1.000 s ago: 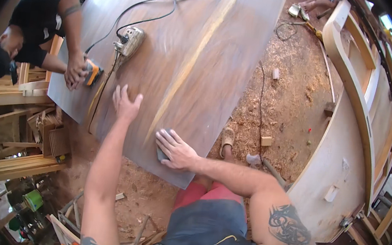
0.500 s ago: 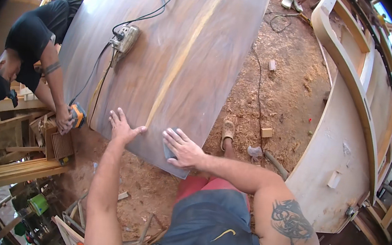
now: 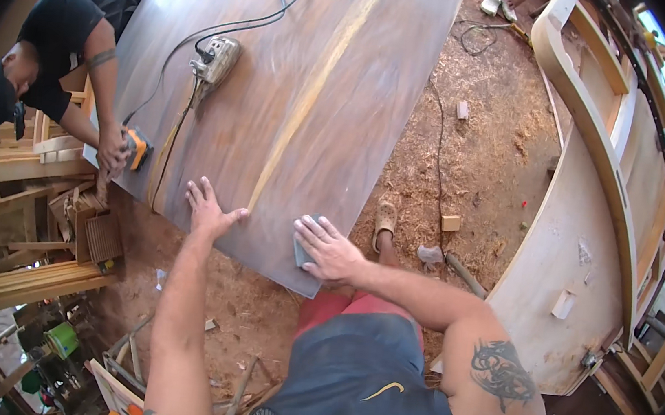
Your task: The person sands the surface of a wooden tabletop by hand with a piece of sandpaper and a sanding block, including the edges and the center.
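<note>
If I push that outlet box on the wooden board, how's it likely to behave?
The outlet box would probably slide rather than roll, being squarish on a smooth-looking wooden board. Its casing looks rigid, so it likely won't flex. The attached dark cords may drag along.

The right hand (image 3: 331,252) grips a grey pad (image 3: 300,257) by the wooden slab (image 3: 340,143)'s near right corner, the left hand (image 3: 211,212) spread inside its near edge.
</note>
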`<action>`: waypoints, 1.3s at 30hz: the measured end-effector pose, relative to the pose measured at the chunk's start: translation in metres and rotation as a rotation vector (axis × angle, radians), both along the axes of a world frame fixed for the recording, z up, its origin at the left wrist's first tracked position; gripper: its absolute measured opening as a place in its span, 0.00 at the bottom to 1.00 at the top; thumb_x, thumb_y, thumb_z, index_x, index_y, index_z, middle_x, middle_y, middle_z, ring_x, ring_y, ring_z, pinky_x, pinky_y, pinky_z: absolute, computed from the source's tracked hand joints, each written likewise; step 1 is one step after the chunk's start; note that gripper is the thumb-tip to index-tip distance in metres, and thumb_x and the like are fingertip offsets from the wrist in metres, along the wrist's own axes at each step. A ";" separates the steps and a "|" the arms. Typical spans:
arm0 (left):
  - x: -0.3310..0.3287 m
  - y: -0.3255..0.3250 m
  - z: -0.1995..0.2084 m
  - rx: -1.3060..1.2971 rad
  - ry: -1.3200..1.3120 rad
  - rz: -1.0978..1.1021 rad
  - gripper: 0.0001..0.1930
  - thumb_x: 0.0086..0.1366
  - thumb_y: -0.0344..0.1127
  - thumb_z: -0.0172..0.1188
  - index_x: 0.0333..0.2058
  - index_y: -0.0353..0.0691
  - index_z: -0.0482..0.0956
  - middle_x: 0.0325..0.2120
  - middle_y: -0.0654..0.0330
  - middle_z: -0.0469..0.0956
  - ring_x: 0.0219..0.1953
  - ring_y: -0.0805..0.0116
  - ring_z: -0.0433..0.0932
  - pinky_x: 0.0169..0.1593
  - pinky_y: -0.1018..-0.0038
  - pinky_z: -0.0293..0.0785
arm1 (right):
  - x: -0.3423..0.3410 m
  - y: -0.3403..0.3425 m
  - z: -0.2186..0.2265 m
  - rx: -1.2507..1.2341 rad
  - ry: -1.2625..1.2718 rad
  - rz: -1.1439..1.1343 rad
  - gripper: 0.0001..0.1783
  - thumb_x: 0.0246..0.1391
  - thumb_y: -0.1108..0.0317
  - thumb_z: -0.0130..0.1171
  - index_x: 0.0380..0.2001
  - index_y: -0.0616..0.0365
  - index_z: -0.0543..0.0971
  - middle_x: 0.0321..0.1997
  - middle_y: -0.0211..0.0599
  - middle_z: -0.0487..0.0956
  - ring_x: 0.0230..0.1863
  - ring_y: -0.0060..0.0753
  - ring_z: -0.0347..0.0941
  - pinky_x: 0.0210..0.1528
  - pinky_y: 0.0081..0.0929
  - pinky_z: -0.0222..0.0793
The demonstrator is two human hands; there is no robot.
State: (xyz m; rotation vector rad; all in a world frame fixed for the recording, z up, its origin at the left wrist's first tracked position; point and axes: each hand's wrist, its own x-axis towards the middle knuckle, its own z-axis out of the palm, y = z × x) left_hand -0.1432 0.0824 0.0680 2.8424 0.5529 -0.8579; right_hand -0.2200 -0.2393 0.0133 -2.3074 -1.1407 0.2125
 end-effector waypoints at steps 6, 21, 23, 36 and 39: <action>-0.002 0.003 -0.001 0.027 -0.017 -0.004 0.76 0.46 0.69 0.77 0.77 0.36 0.34 0.76 0.32 0.30 0.78 0.33 0.32 0.79 0.53 0.40 | 0.231 -0.107 0.017 -0.219 -0.099 -0.648 0.33 0.66 0.49 0.47 0.61 0.68 0.74 0.73 0.58 0.66 0.77 0.56 0.57 0.80 0.59 0.35; -0.005 0.001 -0.008 0.027 -0.014 -0.019 0.76 0.45 0.72 0.75 0.77 0.37 0.34 0.76 0.33 0.31 0.78 0.32 0.32 0.79 0.51 0.41 | 0.105 -0.023 0.001 0.078 -0.055 -0.606 0.41 0.58 0.53 0.58 0.66 0.75 0.67 0.77 0.63 0.58 0.80 0.65 0.47 0.80 0.59 0.41; -0.003 0.000 -0.009 0.020 -0.018 -0.011 0.76 0.44 0.72 0.76 0.77 0.38 0.35 0.77 0.34 0.31 0.78 0.33 0.33 0.79 0.51 0.42 | 0.103 -0.017 -0.002 0.005 -0.094 -0.614 0.42 0.59 0.52 0.58 0.66 0.75 0.67 0.77 0.63 0.57 0.80 0.65 0.46 0.80 0.59 0.41; -0.003 0.000 -0.005 0.016 -0.010 0.005 0.77 0.43 0.69 0.78 0.77 0.38 0.35 0.77 0.35 0.31 0.79 0.34 0.34 0.78 0.51 0.47 | 0.041 -0.007 -0.004 -0.111 -0.084 -0.546 0.43 0.55 0.58 0.51 0.70 0.77 0.61 0.79 0.67 0.52 0.82 0.65 0.44 0.82 0.58 0.37; -0.001 -0.002 -0.004 0.016 0.001 0.007 0.77 0.43 0.69 0.78 0.77 0.37 0.35 0.77 0.35 0.31 0.79 0.34 0.34 0.78 0.52 0.46 | 0.044 -0.006 -0.005 -0.071 -0.091 -0.574 0.43 0.54 0.60 0.50 0.70 0.77 0.61 0.79 0.67 0.53 0.81 0.65 0.44 0.82 0.58 0.37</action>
